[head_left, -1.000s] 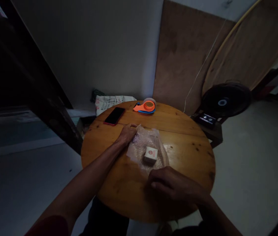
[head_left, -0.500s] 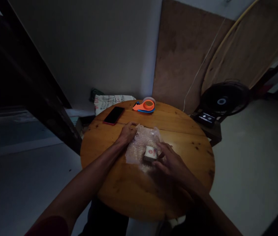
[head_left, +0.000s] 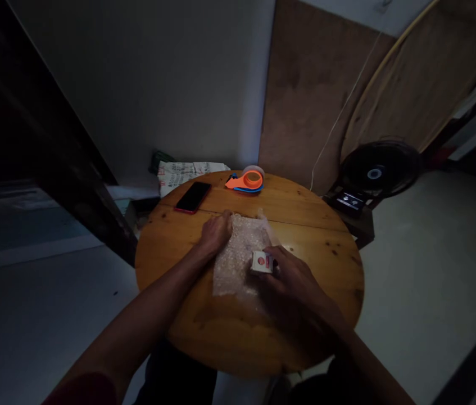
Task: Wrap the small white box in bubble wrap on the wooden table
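A sheet of bubble wrap (head_left: 233,270) lies on the round wooden table (head_left: 195,337) in front of me. My left hand (head_left: 217,230) is closed at the sheet's upper left edge, its fingertips pressed on the plastic there. Over the sheet's right side is a small white box (head_left: 262,262) with a red round mark on top. My right hand (head_left: 294,275) grips this box from the right, thumb on the near side and fingers on the far side.
Toward the table's far edge lie an orange and blue tape dispenser (head_left: 246,181) and a phone (head_left: 194,197) with a red case. Beyond the table stand a printed white sack (head_left: 178,173) and, at the right, a black fan (head_left: 379,169).
My right fingers have closed on the small box, which has shifted slightly right. The bubble wrap lies flatter, its near edge lower. My left hand stays at the sheet's edge.
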Action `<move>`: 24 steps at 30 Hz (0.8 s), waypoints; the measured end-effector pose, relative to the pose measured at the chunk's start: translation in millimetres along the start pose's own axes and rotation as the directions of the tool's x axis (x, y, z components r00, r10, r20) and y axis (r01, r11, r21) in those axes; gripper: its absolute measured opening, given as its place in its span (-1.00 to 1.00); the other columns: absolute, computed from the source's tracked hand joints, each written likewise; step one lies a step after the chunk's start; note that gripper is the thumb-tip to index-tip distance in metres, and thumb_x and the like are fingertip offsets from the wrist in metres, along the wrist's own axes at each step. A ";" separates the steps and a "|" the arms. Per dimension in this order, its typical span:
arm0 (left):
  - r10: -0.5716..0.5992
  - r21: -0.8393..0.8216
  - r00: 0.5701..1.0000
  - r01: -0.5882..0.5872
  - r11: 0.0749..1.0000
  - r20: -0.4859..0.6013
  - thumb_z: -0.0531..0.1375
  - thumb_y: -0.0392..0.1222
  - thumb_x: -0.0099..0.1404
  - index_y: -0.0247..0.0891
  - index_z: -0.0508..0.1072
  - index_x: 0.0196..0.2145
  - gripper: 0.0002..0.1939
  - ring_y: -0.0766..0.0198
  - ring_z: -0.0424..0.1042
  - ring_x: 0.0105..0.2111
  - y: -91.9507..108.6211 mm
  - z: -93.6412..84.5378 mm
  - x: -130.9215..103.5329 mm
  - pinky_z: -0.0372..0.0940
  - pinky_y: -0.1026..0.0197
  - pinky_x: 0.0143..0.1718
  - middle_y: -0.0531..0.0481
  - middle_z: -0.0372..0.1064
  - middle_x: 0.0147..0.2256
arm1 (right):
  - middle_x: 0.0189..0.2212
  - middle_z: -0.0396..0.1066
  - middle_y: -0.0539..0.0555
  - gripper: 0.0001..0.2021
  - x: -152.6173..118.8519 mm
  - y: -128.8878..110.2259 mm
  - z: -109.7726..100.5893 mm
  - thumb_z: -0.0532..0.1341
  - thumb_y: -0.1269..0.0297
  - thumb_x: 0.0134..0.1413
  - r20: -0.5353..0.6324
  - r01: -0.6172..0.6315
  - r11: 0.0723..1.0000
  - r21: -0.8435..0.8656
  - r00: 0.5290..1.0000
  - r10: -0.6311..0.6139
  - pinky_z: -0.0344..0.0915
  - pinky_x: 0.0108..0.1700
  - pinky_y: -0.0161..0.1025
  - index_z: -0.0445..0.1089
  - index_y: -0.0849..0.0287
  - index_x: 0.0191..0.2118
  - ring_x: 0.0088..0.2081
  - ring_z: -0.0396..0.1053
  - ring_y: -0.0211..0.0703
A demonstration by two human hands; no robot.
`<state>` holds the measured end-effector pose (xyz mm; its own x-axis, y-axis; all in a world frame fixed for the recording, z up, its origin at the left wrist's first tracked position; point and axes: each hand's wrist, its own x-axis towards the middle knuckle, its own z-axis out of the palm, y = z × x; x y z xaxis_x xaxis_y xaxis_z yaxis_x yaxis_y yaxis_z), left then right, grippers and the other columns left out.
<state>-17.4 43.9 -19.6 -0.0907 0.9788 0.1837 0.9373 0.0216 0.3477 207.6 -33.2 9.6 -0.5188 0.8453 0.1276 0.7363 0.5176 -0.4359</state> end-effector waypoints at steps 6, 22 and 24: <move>0.061 -0.075 0.985 -0.074 0.994 -0.159 0.06 -0.19 0.27 -0.27 0.39 -0.01 -0.65 0.05 0.43 -0.14 -1.2 -6.2 -1.0 0.30 0.10 -0.14 -0.20 0.45 -0.17 | 0.07 0.33 0.22 -0.48 -0.1 10.2 10.2 0.17 0.27 0.05 0.000 -0.032 0.999 -0.037 0.999 0.032 0.21 0.03 -0.07 0.18 0.15 0.17 0.04 0.30 0.04; 0.708 -0.449 0.689 -0.588 0.673 0.158 0.25 0.05 0.09 -0.19 0.22 0.20 -0.26 -0.06 0.16 0.13 35.8 -7.9 -47.9 0.05 -0.05 0.18 -0.18 0.18 0.16 | -0.24 0.47 0.08 -0.68 -10.7 38.7 -28.5 0.19 0.19 0.01 -0.099 -0.231 0.972 0.033 0.967 0.233 0.22 -0.26 -0.23 0.33 0.12 -0.08 -0.25 0.39 -0.08; 0.730 -0.363 0.662 -0.647 0.671 0.170 0.25 0.26 0.03 -0.20 0.31 0.13 -0.21 -0.14 0.09 0.16 38.6 -6.2 -52.0 0.00 -0.11 0.20 -0.23 0.11 0.19 | -0.19 0.46 0.11 -0.66 -14.3 56.3 -33.7 0.17 0.18 0.01 -0.222 -0.288 0.958 -0.016 0.935 0.277 0.24 -0.21 -0.19 0.33 0.12 -0.06 -0.20 0.39 -0.04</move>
<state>21.4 -7.4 -10.0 0.6814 0.6982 0.2195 0.5653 -0.6926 0.4481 271.1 -11.7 13.3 -0.1842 0.9631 0.1961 0.8612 0.2543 -0.4400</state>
